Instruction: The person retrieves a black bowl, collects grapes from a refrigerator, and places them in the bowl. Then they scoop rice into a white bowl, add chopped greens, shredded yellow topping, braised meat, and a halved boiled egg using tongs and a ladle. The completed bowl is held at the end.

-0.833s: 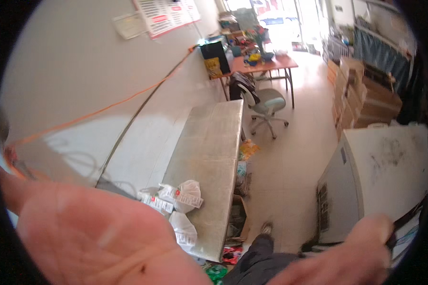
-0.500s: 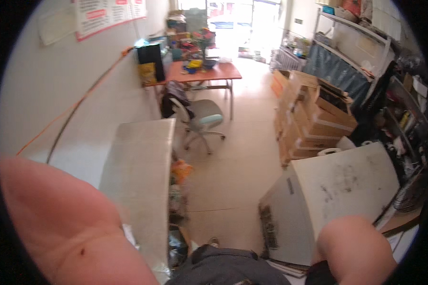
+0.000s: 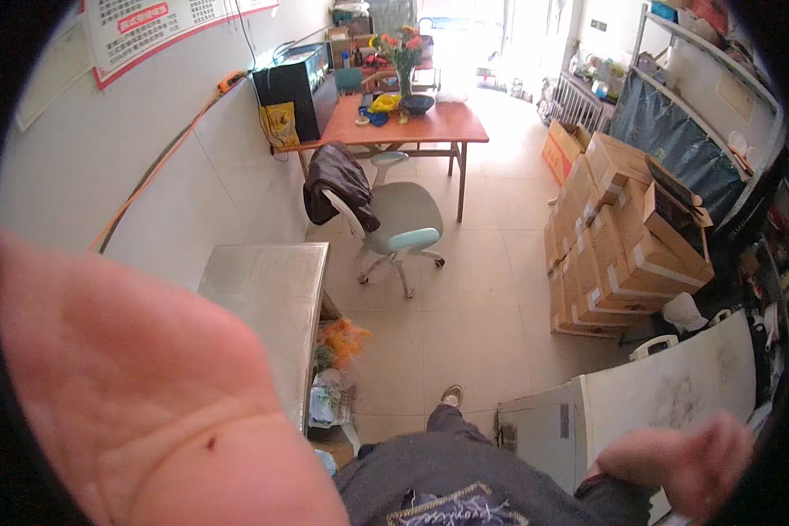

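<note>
My left hand (image 3: 158,377) looms large at the lower left, close to the camera. Its palm and wrist show, while the fingers run out past the dark rim. Beyond it stands a grey metal-topped table (image 3: 267,272), partly covered by the hand in this view. Down at the lower right is my right hand (image 3: 708,465), smeared by motion, its fingers hard to make out. It overlaps a white, stained box-shaped appliance (image 3: 675,377); I cannot tell whether they touch. No held thing shows at either hand.
A grey swivel chair (image 3: 405,215) with a dark jacket stands before a reddish-brown table (image 3: 438,130) bearing a flower vase (image 3: 405,74). Stacked cardboard boxes (image 3: 618,250) rise on the right, beside a metal shelf (image 3: 714,66). My shoe (image 3: 451,395) is on the tiled floor.
The view has shifted, and the room's things sit further right in it. My left palm reaches further into the picture. My right hand has come into view where mostly a forearm showed.
</note>
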`<state>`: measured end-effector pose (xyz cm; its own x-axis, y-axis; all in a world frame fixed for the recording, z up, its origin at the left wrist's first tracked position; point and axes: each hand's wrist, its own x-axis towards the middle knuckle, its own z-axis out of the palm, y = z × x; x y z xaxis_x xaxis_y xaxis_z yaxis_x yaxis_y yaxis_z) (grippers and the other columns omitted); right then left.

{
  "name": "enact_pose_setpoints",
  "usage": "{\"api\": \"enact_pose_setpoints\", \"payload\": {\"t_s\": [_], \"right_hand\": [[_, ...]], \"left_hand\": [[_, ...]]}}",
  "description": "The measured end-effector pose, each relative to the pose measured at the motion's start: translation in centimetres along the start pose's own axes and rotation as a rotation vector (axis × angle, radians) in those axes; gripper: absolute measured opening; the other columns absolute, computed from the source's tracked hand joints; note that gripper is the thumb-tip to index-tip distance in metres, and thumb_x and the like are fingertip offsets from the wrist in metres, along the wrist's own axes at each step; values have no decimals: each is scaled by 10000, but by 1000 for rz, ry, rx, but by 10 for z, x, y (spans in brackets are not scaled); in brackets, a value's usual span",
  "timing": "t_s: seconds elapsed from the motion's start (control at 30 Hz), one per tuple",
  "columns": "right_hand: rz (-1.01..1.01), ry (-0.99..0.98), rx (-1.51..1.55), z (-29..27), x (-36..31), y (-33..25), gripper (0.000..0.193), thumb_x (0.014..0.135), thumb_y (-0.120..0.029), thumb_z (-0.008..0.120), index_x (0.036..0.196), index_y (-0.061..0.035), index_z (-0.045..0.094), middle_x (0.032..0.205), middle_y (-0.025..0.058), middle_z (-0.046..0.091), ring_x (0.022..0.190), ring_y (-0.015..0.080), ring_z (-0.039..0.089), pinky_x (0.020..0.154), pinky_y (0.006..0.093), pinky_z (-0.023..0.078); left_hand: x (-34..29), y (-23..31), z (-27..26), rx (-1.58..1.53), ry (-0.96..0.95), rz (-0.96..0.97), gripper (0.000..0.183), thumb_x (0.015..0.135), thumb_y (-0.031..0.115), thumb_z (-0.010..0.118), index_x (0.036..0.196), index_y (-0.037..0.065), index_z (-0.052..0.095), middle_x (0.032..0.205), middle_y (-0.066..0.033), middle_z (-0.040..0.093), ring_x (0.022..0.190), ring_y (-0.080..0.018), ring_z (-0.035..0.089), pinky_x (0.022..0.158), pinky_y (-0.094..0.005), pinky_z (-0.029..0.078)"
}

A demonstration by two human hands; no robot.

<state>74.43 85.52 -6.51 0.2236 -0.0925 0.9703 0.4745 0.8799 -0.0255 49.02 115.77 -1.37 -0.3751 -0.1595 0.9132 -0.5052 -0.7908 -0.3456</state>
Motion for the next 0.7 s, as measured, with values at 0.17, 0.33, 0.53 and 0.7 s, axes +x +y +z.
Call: {"api": "enact_pose_setpoints", "payload": {"t_s": [0.17, 0.33, 0.53, 0.7], "right_hand": [[1154, -253, -129, -19, -119, 193, 75, 889, -100, 561, 865, -38, 596, 794, 42, 577, 720, 139, 516, 642, 283, 433], [1606, -337, 89, 12, -176, 302, 139, 904, -103, 596, 999, -12, 642, 860, 31, 637, 801, 95, 576, 709, 244, 469], [1581, -685, 176, -2, -203, 420, 170, 892, -115, 622, 1027, -16, 651, 920, 39, 662, 845, 104, 607, 753, 256, 491], [1664, -557, 46, -19, -217, 528, 157, 905, -104, 605, 1028, -14, 644, 874, 22, 647, 830, 88, 590, 747, 235, 472]], "left_hand": [[-21, -90, 18, 94, -41, -15, 245, 862, 27, 478, 1052, -22, 624, 1055, -136, 624, 1028, -246, 590, 946, -372, 462], [-46, -185, 26, 156, -101, -25, 250, 869, 10, 461, 1049, -29, 630, 1056, -137, 631, 1028, -241, 596, 949, -366, 466], [-87, -274, 22, 194, -117, 54, 259, 878, -9, 439, 1045, -36, 636, 1056, -139, 638, 1027, -234, 603, 952, -359, 470], [-128, -358, -1, 175, -26, 204, 270, 885, -26, 421, 1041, -42, 641, 1057, -139, 645, 1026, -229, 609, 955, -353, 474]]}}
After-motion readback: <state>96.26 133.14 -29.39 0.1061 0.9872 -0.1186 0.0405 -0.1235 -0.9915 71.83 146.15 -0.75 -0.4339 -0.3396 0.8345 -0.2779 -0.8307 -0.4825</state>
